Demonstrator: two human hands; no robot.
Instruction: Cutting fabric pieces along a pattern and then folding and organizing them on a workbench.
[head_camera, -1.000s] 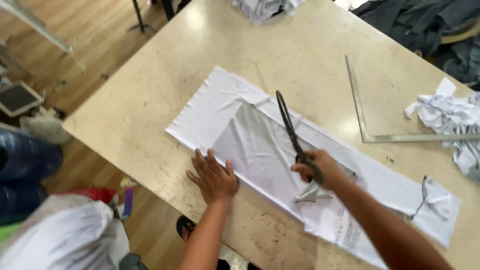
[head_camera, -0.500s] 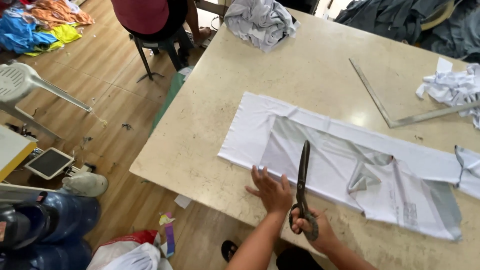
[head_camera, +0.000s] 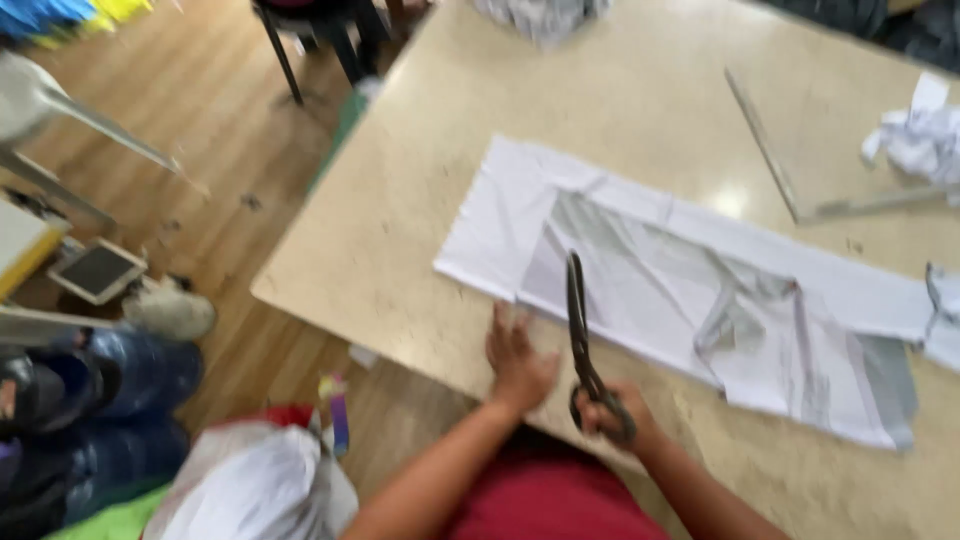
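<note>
Wooden plank floor (head_camera: 230, 170), beige stone-like table (head_camera: 620, 90) with soft light reflected, dark chair legs (head_camera: 300, 45) stood beyond, blue water jugs (head_camera: 110, 400) at lower left, white bag (head_camera: 260, 485) beside.

A beige stone-look table (head_camera: 640, 90) fills the frame's right, bearing white cloth (head_camera: 690, 290), a metal square (head_camera: 800, 190), and crumpled scraps (head_camera: 915, 135) upper right.

A dark-screened, pale-framed tablet (head_camera: 97, 271) lies on the floor, far left.

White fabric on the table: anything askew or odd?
Yes. The white fabric lies diagonally across the table, with a rumpled fold mid-piece. The scissors in the right hand sit at its near edge.
</note>
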